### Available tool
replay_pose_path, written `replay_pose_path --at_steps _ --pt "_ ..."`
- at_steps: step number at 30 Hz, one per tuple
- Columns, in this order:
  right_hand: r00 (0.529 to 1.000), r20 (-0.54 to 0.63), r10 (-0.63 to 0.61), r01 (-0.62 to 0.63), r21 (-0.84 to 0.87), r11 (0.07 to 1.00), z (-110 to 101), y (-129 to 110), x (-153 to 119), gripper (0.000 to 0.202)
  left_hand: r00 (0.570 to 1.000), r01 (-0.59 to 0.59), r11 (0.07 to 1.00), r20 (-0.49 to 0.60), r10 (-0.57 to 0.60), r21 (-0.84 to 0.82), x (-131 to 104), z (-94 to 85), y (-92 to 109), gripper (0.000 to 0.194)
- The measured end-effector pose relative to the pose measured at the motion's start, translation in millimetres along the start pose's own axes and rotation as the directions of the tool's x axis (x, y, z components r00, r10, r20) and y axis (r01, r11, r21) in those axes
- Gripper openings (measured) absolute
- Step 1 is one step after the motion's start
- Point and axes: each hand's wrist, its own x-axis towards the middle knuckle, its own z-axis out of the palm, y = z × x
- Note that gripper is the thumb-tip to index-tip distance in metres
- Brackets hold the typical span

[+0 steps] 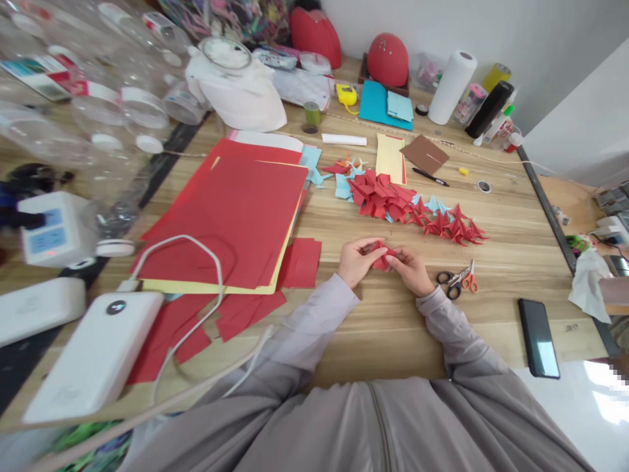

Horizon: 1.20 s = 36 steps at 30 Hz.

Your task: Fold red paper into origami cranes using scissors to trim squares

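Observation:
Between my fingertips is a small piece of folded red paper [381, 262], held just above the wooden table. My left hand [358, 259] pinches its left side, thumb on top. On the other side my right hand [410, 267] grips it between thumb and fingers. Beyond my hands lies a heap of folded red paper pieces [381, 195], with pointed red paper cranes [457, 226] at its right end and light blue ones among them. Scissors [457, 280] with black and orange handles rest right of my right hand. Small red paper squares [301, 262] lie to the left.
Large red sheets [246, 216] are stacked on the left, beside a white power bank [93, 354] with a looping white cable [216, 262]. Plastic bottles [142, 105] crowd the far left. A phone [538, 337] lies near the right edge. A black pen [430, 177] sits behind the cranes.

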Motion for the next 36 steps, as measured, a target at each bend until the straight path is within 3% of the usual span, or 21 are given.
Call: replay_pose_path --at_steps 11,31,36 --pt "0.999 0.008 0.046 -0.046 0.009 0.999 -1.2 -0.4 0.0 0.031 1.000 -0.001 1.000 0.005 0.001 -0.018 0.0 0.3 -3.2 0.025" --pt "0.997 -0.043 0.059 -0.060 -0.010 0.998 -1.0 0.1 1.2 0.030 0.999 0.026 0.999 0.032 -0.024 -0.043 0.9 -0.9 -6.4 0.024" --pt "0.998 -0.042 0.052 -0.052 -0.012 0.999 -1.9 1.0 1.1 0.030 1.000 0.011 1.000 0.016 -0.012 0.016 1.8 -0.6 -6.1 0.027"
